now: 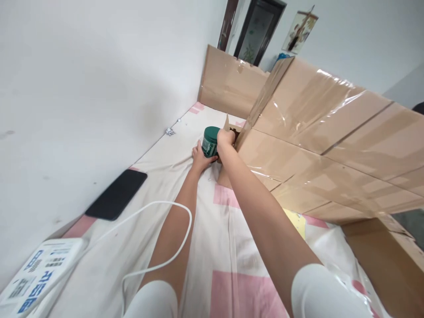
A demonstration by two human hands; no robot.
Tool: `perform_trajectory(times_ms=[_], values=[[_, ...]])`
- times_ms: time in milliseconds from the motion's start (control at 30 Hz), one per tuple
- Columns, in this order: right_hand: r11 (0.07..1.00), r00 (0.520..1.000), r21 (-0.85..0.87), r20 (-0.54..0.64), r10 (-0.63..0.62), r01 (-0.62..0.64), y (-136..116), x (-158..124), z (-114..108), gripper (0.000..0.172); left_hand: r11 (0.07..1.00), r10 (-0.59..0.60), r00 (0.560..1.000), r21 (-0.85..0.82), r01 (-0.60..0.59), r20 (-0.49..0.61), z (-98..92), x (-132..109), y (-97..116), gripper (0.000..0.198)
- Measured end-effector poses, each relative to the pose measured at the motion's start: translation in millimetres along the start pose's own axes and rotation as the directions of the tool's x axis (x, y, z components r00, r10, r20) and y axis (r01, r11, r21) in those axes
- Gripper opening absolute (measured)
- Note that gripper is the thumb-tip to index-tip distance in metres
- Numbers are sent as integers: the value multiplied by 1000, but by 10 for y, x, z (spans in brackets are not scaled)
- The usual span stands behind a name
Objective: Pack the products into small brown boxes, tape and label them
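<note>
Sheet [212,234]: cream with pink patches, wrinkled, left edge running right along a white wall [99,79].
Sleeves [154,300]: both white, in at the near edge, bare forearms stretching out over the cloth.
White package [49,269]: near left corner, blue lettering up, a white cable [164,202] crossing it and looping over the left forearm.
Brown carton [384,256]: low at the right edge.
Black slab [117,194]: flat by the left edge; phone or tablet, can't tell.
Left hand [201,160]: it's got a grip, thumb and fingers round the lower part of the jar!
Green jar [209,148]: lid on, toward the far edge, between the hands.
Right hand [225,138]: bent at the wrist, at the small box; fingers hidden, so clenched or grasping, I can't tell.
Small box [227,121]: just beside the jar, one flap up.
Taped cardboard [298,163]: big and glossy, walling the right side.
Silver scrap [170,131]: crumpled, on the left edge.
Cardboard panel [232,84]: upright across the far edge.
Beyond: dark-framed door [258,33], wall hanging [300,33].
</note>
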State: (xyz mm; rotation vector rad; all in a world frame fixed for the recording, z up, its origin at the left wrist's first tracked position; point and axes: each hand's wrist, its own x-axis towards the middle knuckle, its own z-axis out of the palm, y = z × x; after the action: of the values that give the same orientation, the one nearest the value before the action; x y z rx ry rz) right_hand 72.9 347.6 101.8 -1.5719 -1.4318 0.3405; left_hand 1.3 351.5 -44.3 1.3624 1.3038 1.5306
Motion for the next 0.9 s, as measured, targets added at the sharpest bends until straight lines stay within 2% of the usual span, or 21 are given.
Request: perform_trajectory(times_ms=[100, 200, 300, 433, 533, 633, 700, 767, 833, 900], values=[[994, 996, -72, -49, 78, -81, -10, -158, 48, 39, 999, -34, 994, 15, 35, -100, -18, 5, 50, 115], [995, 999, -91, -19, 44, -46, -96, -355, 89, 34, 999, -54, 970, -10, 53, -237, -134, 25, 109, 107], [995, 999, -90, -4, -44, 43, -298, -492, 80, 32, 999, -34, 933, -29, 25, -359, -328, 66, 239, 100], [971, 972, -49, 2, -234, 234, -739, -593, -116, 31, 997, 32, 891, -45, -59, -454, -567, 92, 626, 92], [944, 945, 39, 3, -327, 327, -1082, -719, -367, 31, 981, 149, 826, -24, -192, -543, -757, -14, 1029, 88], [909, 923, 177, 5, -385, 378, -1333, -951, -643, 30, 953, 271, 738, 63, -297, -619, -1035, -311, 1427, 85], [874, 911, 290, 16, -412, 390, -1420, -1186, -835, 30, 946, 302, 718, 107, -305, -627, -1267, -626, 1637, 82], [827, 896, 404, 39, -442, 390, -1422, -1493, -1035, 29, 939, 324, 741, 106, -326, -588, -1506, -1028, 1769, 79], [783, 883, 501, 73, -463, 369, -1332, -1861, -1248, 30, 940, 313, 802, 45, -338, -509, -1716, -1504, 1819, 75], [755, 884, 573, 109, -455, 319, -1156, -2251, -1476, 31, 955, 236, 871, -61, -289, -430, -1858, -2026, 1813, 70]])
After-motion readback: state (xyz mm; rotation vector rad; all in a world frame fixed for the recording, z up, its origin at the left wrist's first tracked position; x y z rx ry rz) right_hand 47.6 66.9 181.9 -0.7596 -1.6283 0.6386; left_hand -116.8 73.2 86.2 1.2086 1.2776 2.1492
